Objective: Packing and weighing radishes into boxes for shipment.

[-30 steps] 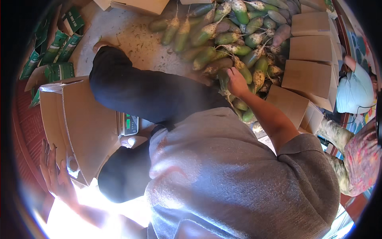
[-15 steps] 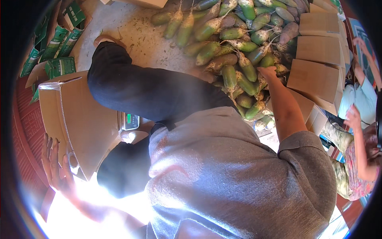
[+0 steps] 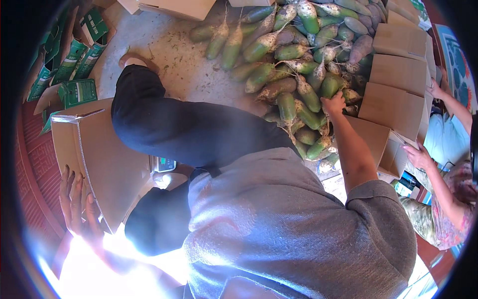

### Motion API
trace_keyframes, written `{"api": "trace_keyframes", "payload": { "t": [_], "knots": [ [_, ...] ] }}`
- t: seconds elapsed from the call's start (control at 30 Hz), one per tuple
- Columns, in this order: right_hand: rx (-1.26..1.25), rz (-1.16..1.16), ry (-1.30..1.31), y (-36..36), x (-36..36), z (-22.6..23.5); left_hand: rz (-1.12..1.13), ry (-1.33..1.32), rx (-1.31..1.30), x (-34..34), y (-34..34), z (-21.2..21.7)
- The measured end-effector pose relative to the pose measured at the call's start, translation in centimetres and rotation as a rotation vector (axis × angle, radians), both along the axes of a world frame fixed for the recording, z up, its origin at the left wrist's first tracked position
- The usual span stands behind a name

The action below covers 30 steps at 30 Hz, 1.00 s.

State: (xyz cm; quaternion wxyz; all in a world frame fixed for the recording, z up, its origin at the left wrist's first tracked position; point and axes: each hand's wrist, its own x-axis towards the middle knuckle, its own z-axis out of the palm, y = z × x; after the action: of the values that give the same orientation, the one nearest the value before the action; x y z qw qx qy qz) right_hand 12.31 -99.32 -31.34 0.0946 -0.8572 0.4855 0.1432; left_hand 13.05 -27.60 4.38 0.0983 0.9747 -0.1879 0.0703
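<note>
A heap of green radishes (image 3: 286, 107) with pale, soil-smeared root ends covers the floor at the upper right. My right hand (image 3: 334, 103) reaches into its right side, fingers curled round one end of a thick green radish (image 3: 330, 84). At the left, a brown cardboard box (image 3: 107, 159) stands beside my leg. My left hand (image 3: 82, 207) is along that box's left edge, fingers stretched upward and spread, with nothing in them. Strong glare washes out the left palm and wrist.
A scale (image 3: 164, 164) with a lit display shows partly beside the box. Green printed cartons (image 3: 82, 50) stand at the far left. Brown boxes (image 3: 391, 107) line the heap's right side. Behind them, another person's hand (image 3: 419, 155) touches a box edge.
My right hand has closed round a radish at the heap's right side, its fingers showing more plainly. My left hand stays by the box. The other person's hands have moved toward the boxes.
</note>
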Motion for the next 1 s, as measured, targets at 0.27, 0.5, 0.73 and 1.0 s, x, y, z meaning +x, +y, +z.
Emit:
{"api": "trace_keyframes", "payload": {
  "t": [0.27,0.5,0.73,1.0],
  "knots": [
    [0.378,0.941,-0.566,12.9,9.7,-1.2,0.024,0.017,0.029,0.7,-1.6,-1.2],
    [0.000,0.946,-0.077,21.4,9.8,-4.3,0.042,0.068,-0.060,0.6,-0.9,-2.5],
    [0.287,0.870,-0.266,18.0,10.6,-7.5,0.097,0.129,-0.011,2.0,-0.7,-3.3],
    [0.100,1.340,-0.081,13.0,15.7,-5.8,0.122,0.134,-0.002,1.0,0.9,-4.2]
  ]
}}
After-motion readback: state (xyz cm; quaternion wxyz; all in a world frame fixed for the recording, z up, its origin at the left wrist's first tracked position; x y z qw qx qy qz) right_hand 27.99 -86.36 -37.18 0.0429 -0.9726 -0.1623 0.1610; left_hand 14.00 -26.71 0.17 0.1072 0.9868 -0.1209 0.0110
